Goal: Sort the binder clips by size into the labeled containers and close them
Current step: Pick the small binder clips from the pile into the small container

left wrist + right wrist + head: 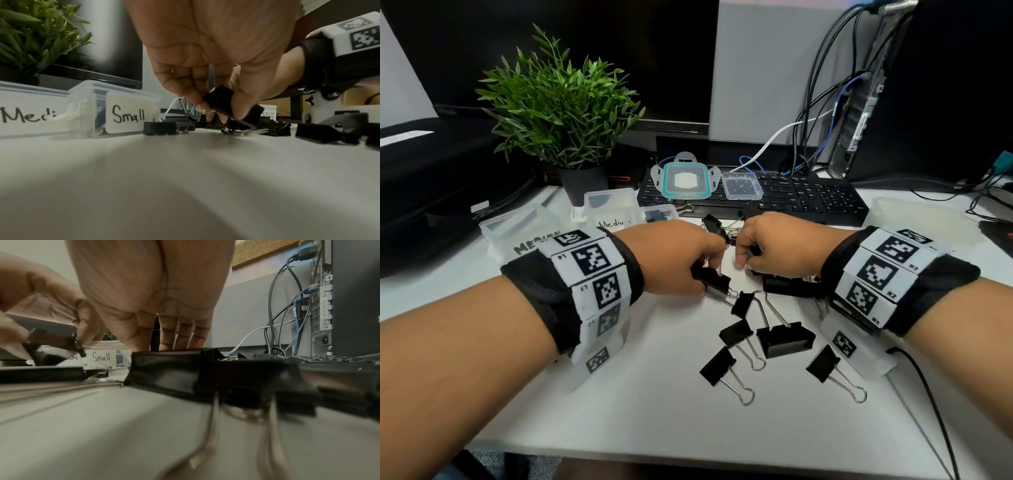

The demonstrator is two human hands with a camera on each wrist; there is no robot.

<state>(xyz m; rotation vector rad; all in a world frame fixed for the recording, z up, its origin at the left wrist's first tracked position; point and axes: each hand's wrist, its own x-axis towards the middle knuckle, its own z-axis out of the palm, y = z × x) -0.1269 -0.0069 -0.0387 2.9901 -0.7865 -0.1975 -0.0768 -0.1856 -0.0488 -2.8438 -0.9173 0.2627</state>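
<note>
Sorting is under way, far from finished, by my reading. My left hand pinches one black binder clip between thumb and fingertips, just above the counter. My right hand hangs curled over the pile with fingertips down on the clips; I cannot tell whether it grips one. Many loose clips lie near me, in mixed sizes. The Small container stands far left, open, with something dark inside; the Medium container is beside it, the Large one beyond the pile. Two lids rest on the keyboard, so closing is not yet done.
</note>
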